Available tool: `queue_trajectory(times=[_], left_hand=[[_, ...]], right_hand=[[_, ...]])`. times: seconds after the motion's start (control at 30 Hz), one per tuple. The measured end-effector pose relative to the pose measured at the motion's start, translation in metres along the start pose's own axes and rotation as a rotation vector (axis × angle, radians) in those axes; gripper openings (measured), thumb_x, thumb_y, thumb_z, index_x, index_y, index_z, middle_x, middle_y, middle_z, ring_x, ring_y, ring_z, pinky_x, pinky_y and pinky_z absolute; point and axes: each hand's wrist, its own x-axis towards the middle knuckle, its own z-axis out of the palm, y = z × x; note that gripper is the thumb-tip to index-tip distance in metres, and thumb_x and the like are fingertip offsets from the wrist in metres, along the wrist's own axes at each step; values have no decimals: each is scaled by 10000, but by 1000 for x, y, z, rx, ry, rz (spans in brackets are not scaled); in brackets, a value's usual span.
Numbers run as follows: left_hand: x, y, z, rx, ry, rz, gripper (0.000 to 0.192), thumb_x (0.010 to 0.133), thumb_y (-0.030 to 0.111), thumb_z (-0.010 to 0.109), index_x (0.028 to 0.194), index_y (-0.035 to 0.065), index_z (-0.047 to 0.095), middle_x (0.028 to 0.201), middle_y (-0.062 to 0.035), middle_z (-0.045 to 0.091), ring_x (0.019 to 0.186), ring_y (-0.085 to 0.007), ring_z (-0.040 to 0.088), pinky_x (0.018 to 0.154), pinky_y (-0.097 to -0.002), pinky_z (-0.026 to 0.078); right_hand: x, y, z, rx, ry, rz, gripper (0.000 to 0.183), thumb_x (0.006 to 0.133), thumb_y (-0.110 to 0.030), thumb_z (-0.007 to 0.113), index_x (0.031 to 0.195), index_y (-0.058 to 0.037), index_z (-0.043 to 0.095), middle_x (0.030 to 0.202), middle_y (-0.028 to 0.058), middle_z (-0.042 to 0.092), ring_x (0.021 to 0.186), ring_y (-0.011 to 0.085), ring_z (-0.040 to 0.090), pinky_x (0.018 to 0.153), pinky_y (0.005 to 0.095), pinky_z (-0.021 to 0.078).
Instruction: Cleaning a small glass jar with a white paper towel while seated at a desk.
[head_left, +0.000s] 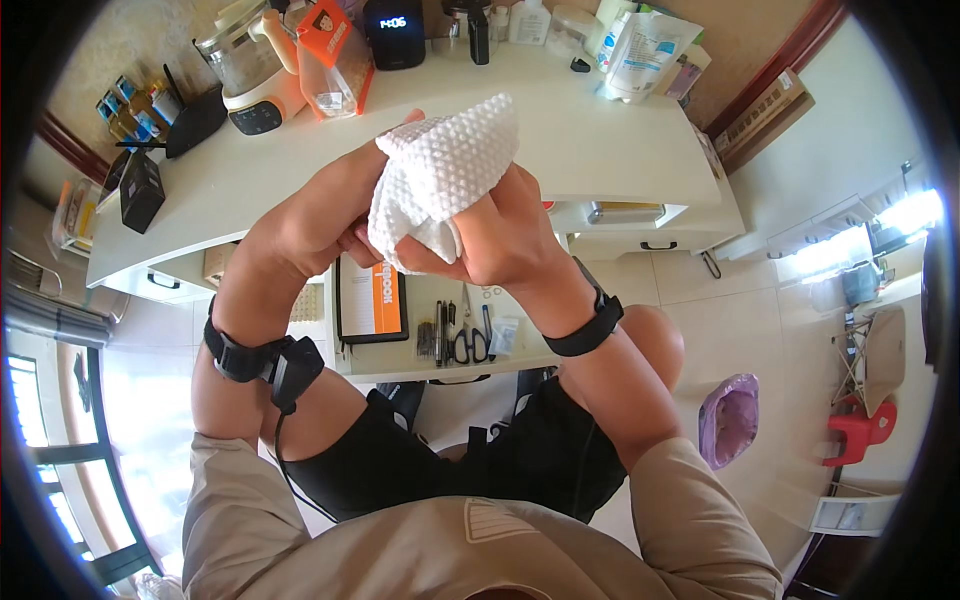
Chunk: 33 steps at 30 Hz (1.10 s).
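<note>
A white, bumpy-textured cloth (450, 161) is bunched between my two hands, above the front edge of the desk. My right hand (510, 225) grips it from the right, with fingers curled into its lower folds. On the other side my left hand (352, 199) holds the cloth, and most of its fingers are hidden behind the fabric. Whether anything is wrapped inside cannot be seen. Below my hands an open drawer (390, 364) holds an orange-and-white notebook (382, 304) in a dark tray, several pens (442, 330), black-handled scissors (471, 345) and a small clear packet (504, 336).
On the white desk (300, 180) stand an electric kettle (259, 82), an orange-topped bag (334, 67), a black digital clock (394, 34) and a white pouch (649, 56). A black box (142, 191) sits at left. A purple-lined bin (731, 420) is on the floor at right.
</note>
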Motion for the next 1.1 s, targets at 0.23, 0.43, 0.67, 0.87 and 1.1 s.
queue_trajectory(times=[0.23, 0.43, 0.67, 0.87, 1.1], left_hand=[[-7, -8, 28, 63, 62, 158, 423, 1082, 407, 360, 1241, 79, 576, 881, -50, 645, 650, -117, 610, 472, -233, 459], [0, -10, 47, 33, 433, 266, 596, 1096, 501, 241, 1203, 16, 570, 841, -42, 629, 665, -140, 573, 549, -297, 449], [9, -14, 35, 868, 691, 1150, 275, 1073, 220, 516, 925, 0, 589, 632, -165, 559, 526, -351, 556, 501, -430, 426], [28, -16, 31, 1053, 773, 1074, 260, 1035, 259, 597, 930, 21, 590, 645, -125, 596, 514, -332, 595, 465, -397, 458], [46, -21, 25, 1104, 764, 1194, 228, 971, 224, 686, 1028, 14, 615, 799, -112, 641, 588, -305, 624, 520, -372, 510]], right_hand=[[6, 6, 6, 50, 57, 167, 492, 876, -308, 748, 1219, 16, 609, 995, 192, 674, 816, 382, 669, 726, 419, 562], [19, 0, 7, -40, 160, 297, 328, 898, -226, 686, 1013, 54, 560, 830, 211, 629, 672, 398, 636, 577, 432, 524], [27, -12, -2, -1, 111, 556, 289, 1004, -192, 569, 873, 60, 518, 703, 246, 602, 569, 438, 604, 510, 468, 496], [30, -8, -10, 122, -82, 922, 387, 1062, -232, 469, 897, 107, 556, 770, 335, 625, 703, 503, 640, 626, 532, 529], [3, 9, -4, 23, -91, 804, 411, 1065, -261, 465, 894, 91, 592, 746, 321, 626, 781, 502, 652, 690, 536, 538]])
